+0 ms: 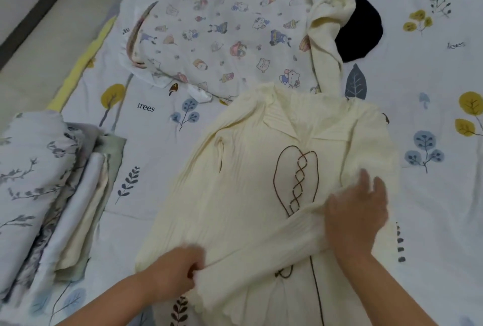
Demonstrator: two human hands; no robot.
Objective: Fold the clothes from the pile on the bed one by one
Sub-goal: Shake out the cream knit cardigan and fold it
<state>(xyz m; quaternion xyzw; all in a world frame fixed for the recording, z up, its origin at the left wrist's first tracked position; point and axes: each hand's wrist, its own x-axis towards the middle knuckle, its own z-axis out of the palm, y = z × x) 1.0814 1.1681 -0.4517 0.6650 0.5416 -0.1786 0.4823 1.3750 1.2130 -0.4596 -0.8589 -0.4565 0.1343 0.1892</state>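
Note:
A cream knit top (243, 190) with brown lacing down its front lies spread on the bed (146, 143), collar pointing away from me. One sleeve is folded across its lower front. My left hand (175, 276) grips the cuff end of that sleeve at the garment's left edge. My right hand (358, 210) lies flat with straight fingers on the sleeve near the right shoulder. Beyond the top lies the pile: a cartoon-print garment (222, 38), another cream knit piece (326, 38) and a dark item (363, 28).
A stack of folded clothes (86, 208) sits at the left beside a rolled floral quilt (28, 182). The bed's left edge with a yellow trim (86, 56) runs diagonally, with floor beyond it. The tree-print sheet shows to the right.

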